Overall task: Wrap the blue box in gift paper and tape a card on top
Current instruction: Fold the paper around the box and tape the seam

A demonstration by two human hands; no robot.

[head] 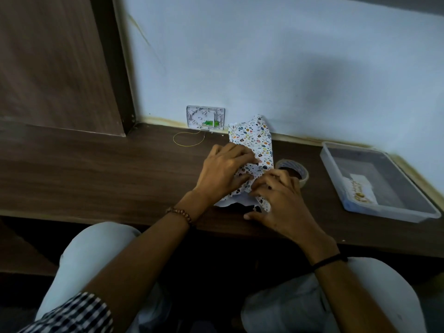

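Observation:
White gift paper point(255, 140) with small coloured prints is folded around the box on the dark wooden desk, its far end standing up against the wall. The blue box itself is hidden under the paper. My left hand point(224, 173) presses the paper down from the left side. My right hand point(280, 198) pinches the near end of the paper, where a loose white flap and a dark gap show. A roll of clear tape point(294, 170) lies just right of the parcel, partly behind my right hand. A white card point(361, 191) with gold lettering lies in the plastic tray.
A clear plastic tray point(336, 188) sits at the right of the desk point(96, 169). A white wall box point(205, 117) with a thin yellow fibre loop point(188, 140) sits at the back. A wooden panel rises at the left. My knees are under the desk edge.

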